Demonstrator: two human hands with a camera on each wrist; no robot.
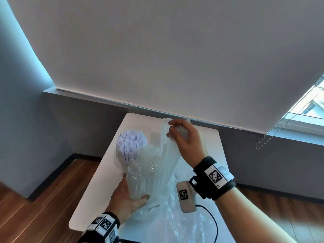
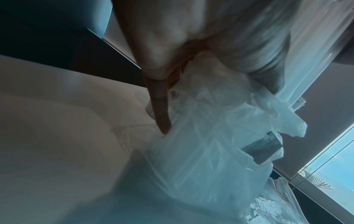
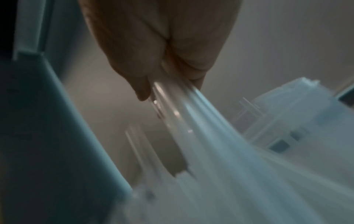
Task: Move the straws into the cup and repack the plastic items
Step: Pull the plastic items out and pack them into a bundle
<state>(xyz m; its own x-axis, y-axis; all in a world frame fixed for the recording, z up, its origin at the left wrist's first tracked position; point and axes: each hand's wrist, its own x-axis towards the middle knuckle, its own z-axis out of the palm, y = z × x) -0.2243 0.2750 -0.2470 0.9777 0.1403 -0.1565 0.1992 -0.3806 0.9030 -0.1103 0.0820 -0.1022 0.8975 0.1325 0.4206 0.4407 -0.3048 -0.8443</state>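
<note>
While both hands work over the white table, each view gives this:

Head, straws: a bunch of pale lilac straws [image 1: 130, 142] stands upright in a clear cup [image 1: 121, 159] at about 9 o'clock on the table [image 1: 98, 181], the tips fanned out above the rim.
Head, left hand: the left hand [image 1: 125, 199] at 6 o'clock curls its fingers and thumb round the lower end of a clear sleeve [image 1: 138, 179] of plastic items, holding it tilted up just beside the cup.
Head, right hand: the right hand [image 1: 185, 139] at 12 o'clock is raised, its fingers bunched on the top of a clear bag [image 1: 168, 158], which is pulled taut upward.
Head, bag: its loose part lies crumpled on the table toward 5 o'clock.
Head, box: a clear box [image 1: 164, 127] stands behind the right hand, partly hidden.
Left wrist, hand: the left hand [image 2: 191, 37] fills 12 o'clock, with one finger [image 2: 160, 106] pointing down along crinkled film [image 2: 210, 136]; the grip is mostly hidden here.
Left wrist, table: the table [image 2: 57, 121] spreads at 9 o'clock.
Right wrist, hand: blurred; the right hand [image 3: 162, 45] at 12 o'clock pinches the gathered bag [image 3: 210, 144], which fans out toward 5 o'clock.
Right wrist, box: the box [image 3: 296, 113] shows at 3 o'clock, too blurred to tell more.
</note>
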